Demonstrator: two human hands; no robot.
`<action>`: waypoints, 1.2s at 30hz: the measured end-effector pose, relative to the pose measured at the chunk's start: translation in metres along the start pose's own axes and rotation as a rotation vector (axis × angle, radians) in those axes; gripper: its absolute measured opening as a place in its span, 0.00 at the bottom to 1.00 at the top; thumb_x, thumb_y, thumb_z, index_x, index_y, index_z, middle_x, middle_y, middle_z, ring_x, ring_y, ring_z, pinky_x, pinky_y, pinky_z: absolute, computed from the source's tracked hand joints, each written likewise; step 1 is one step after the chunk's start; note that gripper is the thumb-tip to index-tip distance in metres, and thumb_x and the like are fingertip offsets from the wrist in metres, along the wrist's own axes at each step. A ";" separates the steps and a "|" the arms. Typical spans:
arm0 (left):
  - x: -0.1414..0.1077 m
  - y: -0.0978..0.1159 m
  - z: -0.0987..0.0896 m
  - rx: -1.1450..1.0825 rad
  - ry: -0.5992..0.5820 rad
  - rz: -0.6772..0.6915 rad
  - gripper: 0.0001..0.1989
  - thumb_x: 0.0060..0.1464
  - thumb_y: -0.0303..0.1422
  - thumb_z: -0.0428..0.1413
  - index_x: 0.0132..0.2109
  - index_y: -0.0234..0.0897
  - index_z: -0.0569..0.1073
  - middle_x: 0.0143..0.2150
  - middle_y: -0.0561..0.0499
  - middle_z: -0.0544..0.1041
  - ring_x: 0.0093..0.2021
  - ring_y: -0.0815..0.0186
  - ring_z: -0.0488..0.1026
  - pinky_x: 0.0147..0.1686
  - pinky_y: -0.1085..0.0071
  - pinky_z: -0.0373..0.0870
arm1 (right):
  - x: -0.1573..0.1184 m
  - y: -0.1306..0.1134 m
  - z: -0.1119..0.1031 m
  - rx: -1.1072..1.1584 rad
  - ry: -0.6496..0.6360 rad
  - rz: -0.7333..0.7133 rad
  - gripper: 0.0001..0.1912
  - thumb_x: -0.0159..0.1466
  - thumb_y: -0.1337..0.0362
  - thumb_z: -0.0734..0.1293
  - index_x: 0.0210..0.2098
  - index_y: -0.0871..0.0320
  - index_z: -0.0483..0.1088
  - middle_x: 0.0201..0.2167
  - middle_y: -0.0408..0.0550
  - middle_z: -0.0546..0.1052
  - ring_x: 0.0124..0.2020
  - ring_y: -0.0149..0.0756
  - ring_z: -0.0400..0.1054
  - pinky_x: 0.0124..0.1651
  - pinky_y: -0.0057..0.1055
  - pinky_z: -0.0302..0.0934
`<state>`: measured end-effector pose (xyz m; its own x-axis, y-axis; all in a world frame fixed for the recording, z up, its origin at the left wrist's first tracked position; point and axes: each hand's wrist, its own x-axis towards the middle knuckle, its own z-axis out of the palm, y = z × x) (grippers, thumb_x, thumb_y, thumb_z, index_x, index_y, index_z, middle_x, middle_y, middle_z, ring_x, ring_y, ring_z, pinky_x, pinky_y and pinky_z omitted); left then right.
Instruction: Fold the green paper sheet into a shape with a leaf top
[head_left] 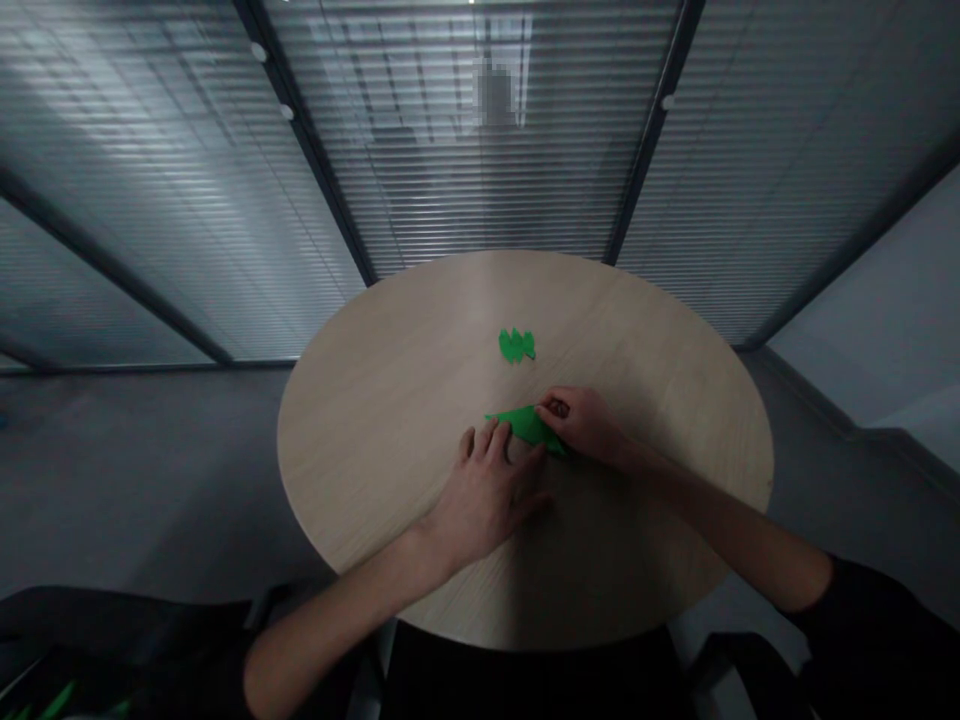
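A folded piece of green paper (529,424) lies on the round wooden table (375,400), roughly triangular in outline. My left hand (491,480) rests over its near left side, fingers spread and fingertips touching the paper's edge. At the paper's upper right, my right hand (581,418) pinches the edge between thumb and forefinger, the other fingers curled. Farther back on the table sits a small green paper shape (517,346) with a zigzag outline, apart from both hands.
Glass partitions with horizontal blinds (487,200) stand behind the table. A white wall (885,320) is on the right. Dark chair parts show at the lower left and lower right, with some green pieces (58,700) in the bottom left corner.
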<state>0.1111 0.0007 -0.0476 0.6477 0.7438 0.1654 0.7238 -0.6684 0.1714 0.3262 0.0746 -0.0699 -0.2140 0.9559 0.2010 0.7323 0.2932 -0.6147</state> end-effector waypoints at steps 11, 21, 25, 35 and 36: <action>0.005 -0.001 -0.001 0.057 -0.015 -0.055 0.23 0.69 0.44 0.54 0.60 0.29 0.72 0.56 0.33 0.73 0.58 0.43 0.71 0.58 0.43 0.70 | 0.001 0.001 0.001 -0.008 0.009 -0.001 0.08 0.65 0.62 0.68 0.31 0.57 0.75 0.25 0.45 0.77 0.26 0.33 0.67 0.32 0.30 0.56; -0.001 -0.004 -0.002 0.039 -0.044 -0.092 0.27 0.67 0.48 0.55 0.67 0.43 0.71 0.63 0.33 0.67 0.68 0.33 0.61 0.60 0.29 0.61 | 0.000 0.000 0.001 -0.003 0.002 0.005 0.08 0.65 0.62 0.68 0.31 0.57 0.75 0.26 0.46 0.78 0.26 0.34 0.68 0.32 0.30 0.56; 0.000 -0.003 -0.003 0.058 -0.040 -0.089 0.29 0.65 0.52 0.56 0.66 0.41 0.71 0.61 0.33 0.69 0.67 0.35 0.63 0.62 0.31 0.61 | 0.000 0.000 0.001 -0.005 0.003 0.001 0.08 0.65 0.62 0.68 0.31 0.58 0.75 0.26 0.46 0.78 0.27 0.34 0.68 0.32 0.30 0.56; 0.016 0.007 0.007 0.061 0.014 0.030 0.13 0.71 0.36 0.52 0.50 0.30 0.75 0.49 0.38 0.76 0.51 0.49 0.74 0.53 0.53 0.76 | 0.000 -0.001 0.000 0.014 -0.018 -0.007 0.08 0.66 0.62 0.68 0.31 0.57 0.75 0.26 0.46 0.79 0.27 0.34 0.69 0.32 0.30 0.57; 0.017 0.009 0.008 0.067 0.009 0.028 0.12 0.70 0.36 0.53 0.49 0.31 0.76 0.49 0.39 0.77 0.50 0.49 0.74 0.51 0.53 0.77 | 0.000 -0.001 0.000 0.017 -0.019 -0.004 0.08 0.66 0.62 0.68 0.31 0.57 0.75 0.26 0.46 0.79 0.27 0.34 0.69 0.32 0.30 0.58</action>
<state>0.1302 0.0072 -0.0507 0.6660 0.7243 0.1782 0.7198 -0.6868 0.1009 0.3254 0.0740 -0.0693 -0.2294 0.9547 0.1896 0.7201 0.2975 -0.6268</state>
